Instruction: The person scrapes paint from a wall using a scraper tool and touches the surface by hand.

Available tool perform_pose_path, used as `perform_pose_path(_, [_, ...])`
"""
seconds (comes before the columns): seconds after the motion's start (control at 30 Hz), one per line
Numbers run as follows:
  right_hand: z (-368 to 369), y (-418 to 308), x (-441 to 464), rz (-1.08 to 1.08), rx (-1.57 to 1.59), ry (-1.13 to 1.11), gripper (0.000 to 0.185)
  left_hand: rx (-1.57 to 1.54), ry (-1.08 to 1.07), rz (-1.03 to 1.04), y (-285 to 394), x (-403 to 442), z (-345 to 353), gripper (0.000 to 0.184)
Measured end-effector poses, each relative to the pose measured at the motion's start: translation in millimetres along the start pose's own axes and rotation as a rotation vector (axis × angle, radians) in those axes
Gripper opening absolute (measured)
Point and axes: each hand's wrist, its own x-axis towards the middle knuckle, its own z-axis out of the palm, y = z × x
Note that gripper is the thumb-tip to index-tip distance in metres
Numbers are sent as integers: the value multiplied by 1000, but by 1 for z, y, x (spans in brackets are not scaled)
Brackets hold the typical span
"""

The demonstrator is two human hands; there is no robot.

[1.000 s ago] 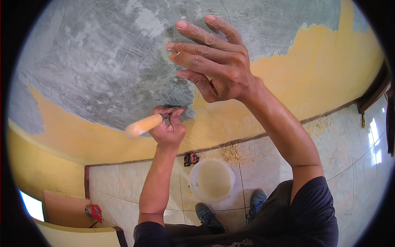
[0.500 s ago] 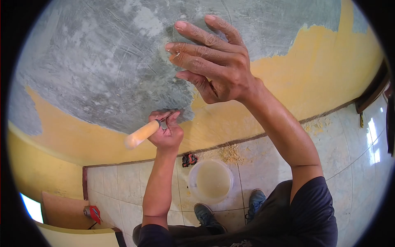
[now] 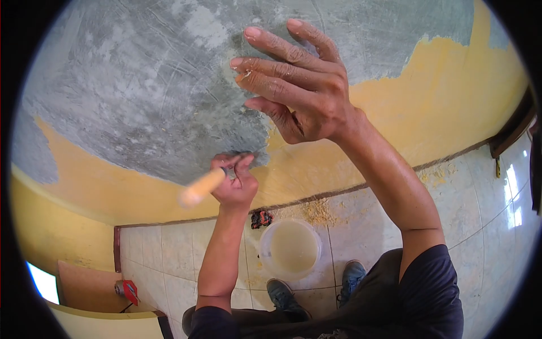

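Note:
My left hand (image 3: 236, 183) is closed around the neck of a scraper (image 3: 203, 186) with a pale wooden handle. The handle points back toward me and is blurred at its end; the blade is hidden behind my fingers. This hand is at the wall, by the lower border where bare grey plaster (image 3: 147, 101) meets yellow paint (image 3: 316, 169). Higher up and to the right, my right hand (image 3: 299, 85) is open in front of the grey area, fingers spread and dusty, holding nothing. Whether its fingertips touch the wall I cannot tell.
On the tiled floor below stands a bucket (image 3: 320, 248) of cloudy liquid. Beside it lies a small black and red object (image 3: 261, 219). Yellow paint scrapings (image 3: 319, 212) lie along the wall's foot. My shoes (image 3: 280, 295) are close to the bucket. A red object (image 3: 130, 292) is at lower left.
My left hand has shifted slightly right with the scraper, whose handle end has moved right and a little down. The right hand keeps nearly the same pose, a touch further right in view.

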Motion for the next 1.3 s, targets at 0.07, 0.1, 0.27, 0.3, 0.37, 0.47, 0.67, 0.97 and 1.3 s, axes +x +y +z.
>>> perform_pose_path(0.07, [0, 0, 1, 0, 4, 1, 13, -24, 22, 10, 0, 1, -1, 26])
perform_pose_path(0.1, [0, 1, 2, -4, 5, 1, 14, 26, 75, 0, 3, 4, -1, 25])
perform_pose_path(0.27, [0, 3, 2, -21, 1, -1, 14, 117, 17, -23, 5, 2, 1, 22])
perform_pose_path(0.3, [0, 5, 3, -27, -14, -6, 15, 86, 24, -48, 2, -1, 4, 21])
perform_pose_path(0.37, [-2, 3, 2, -19, -32, -11, 15, 33, 34, -84, 5, -3, 3, 21])
perform_pose_path(0.47, [-1, 2, 1, -11, -3, -16, 14, -186, 291, -61, 4, 0, 16, 21])
perform_pose_path(0.67, [-1, 4, 0, -12, -4, -15, 12, 4, 218, -113, 5, -3, 5, 23])
perform_pose_path(0.97, [-2, 4, 2, -14, -11, -21, 13, 47, 179, 34, 5, -5, 5, 23])
perform_pose_path(1.3, [-1, 3, 1, -21, -27, -17, 12, 134, 73, -49, 12, -4, 4, 19])
